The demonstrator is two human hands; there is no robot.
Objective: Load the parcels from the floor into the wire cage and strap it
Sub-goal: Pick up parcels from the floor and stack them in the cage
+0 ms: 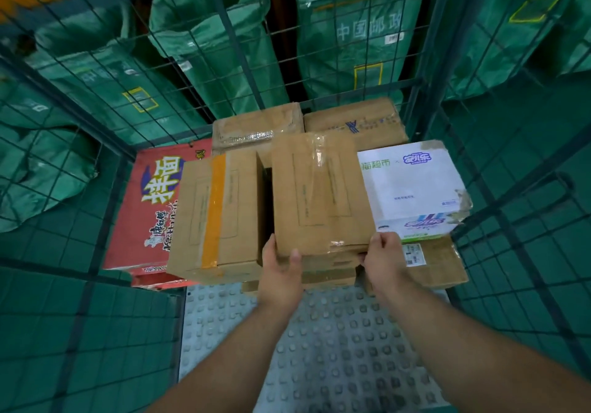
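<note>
Both our hands hold the brown parcel (319, 191) by its near end, inside the wire cage (224, 60). Its long axis runs straight away from us toward the cage's back mesh, with the taped face up. It lies above lower cartons, between the yellow-taped box (220, 217) on the left and the white box (412, 188) on the right. Our left hand (281, 268) clasps the near left corner, thumb on the near face. Our right hand (385, 259) curls its fingers (383, 240) over the near right corner.
</note>
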